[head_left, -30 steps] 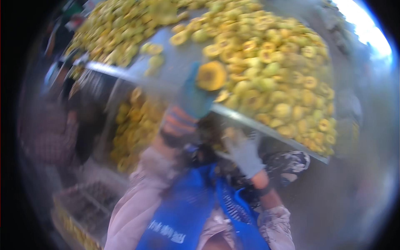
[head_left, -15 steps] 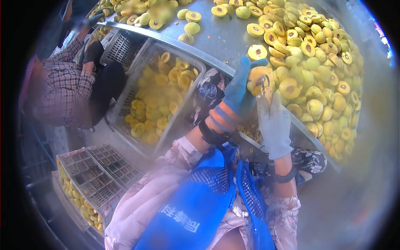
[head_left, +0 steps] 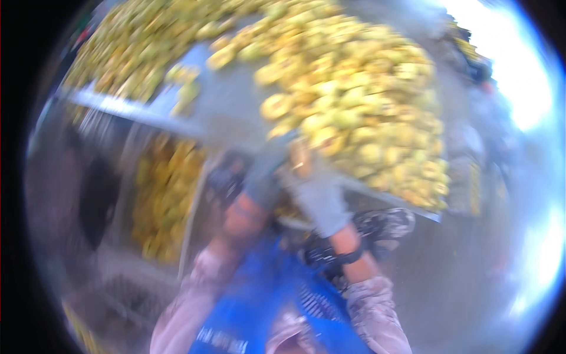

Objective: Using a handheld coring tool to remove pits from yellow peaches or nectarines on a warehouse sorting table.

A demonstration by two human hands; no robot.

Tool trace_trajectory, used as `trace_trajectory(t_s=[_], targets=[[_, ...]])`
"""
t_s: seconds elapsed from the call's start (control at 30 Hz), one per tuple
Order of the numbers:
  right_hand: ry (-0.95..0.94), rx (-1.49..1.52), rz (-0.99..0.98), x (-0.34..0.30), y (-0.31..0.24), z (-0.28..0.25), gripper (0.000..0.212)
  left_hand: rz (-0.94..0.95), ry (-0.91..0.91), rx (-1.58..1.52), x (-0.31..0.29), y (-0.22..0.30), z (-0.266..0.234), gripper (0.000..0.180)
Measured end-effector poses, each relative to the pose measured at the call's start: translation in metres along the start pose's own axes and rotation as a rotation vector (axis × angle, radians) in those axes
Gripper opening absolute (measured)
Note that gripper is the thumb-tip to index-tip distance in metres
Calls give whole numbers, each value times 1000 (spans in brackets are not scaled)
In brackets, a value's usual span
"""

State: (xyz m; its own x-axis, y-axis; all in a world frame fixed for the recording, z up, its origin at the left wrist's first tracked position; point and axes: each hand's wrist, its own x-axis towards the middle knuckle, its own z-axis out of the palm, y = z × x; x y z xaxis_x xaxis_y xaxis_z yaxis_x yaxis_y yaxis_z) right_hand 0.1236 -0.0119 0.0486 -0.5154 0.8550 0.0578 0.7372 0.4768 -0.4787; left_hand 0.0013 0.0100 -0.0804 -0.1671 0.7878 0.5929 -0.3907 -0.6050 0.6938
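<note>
Motion smears this moment. My left hand [head_left: 270, 165], in a blue glove, is closed at the near edge of the metal table, around a halved yellow peach [head_left: 299, 151]. Close against it is my right hand [head_left: 318, 192] in a pale grey-white glove, its fingers drawn together on a small pitting tool [head_left: 303, 167]. The tool's curved metal loop showed clearly half a second ago; now its outline is blurred, and whether it touches the flesh cannot be made out. Just beyond both hands lies a large heap of halved peaches [head_left: 359, 100].
The metal table [head_left: 227, 100] carries another peach heap [head_left: 141, 50] at the far left. Below its edge, left of me, stands a crate [head_left: 197, 206] of peach halves. A blurred person [head_left: 56, 194] sits at the far left. Another crate [head_left: 127, 295] is at lower left.
The view has swung right, so table, crate and hands appear further left, and the picture has blurred. My hands remain together with the peach half and tool between them.
</note>
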Motion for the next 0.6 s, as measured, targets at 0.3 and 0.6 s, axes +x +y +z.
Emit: trace_trajectory(t_s=[0.3, 0.6], targets=[[319, 169, -204, -13, 64, 57, 35, -77, -8, 832, 2, 52, 60, 34], [7, 454, 183, -28, 67, 23, 31, -85, -191, 848, -11, 60, 52, 36]])
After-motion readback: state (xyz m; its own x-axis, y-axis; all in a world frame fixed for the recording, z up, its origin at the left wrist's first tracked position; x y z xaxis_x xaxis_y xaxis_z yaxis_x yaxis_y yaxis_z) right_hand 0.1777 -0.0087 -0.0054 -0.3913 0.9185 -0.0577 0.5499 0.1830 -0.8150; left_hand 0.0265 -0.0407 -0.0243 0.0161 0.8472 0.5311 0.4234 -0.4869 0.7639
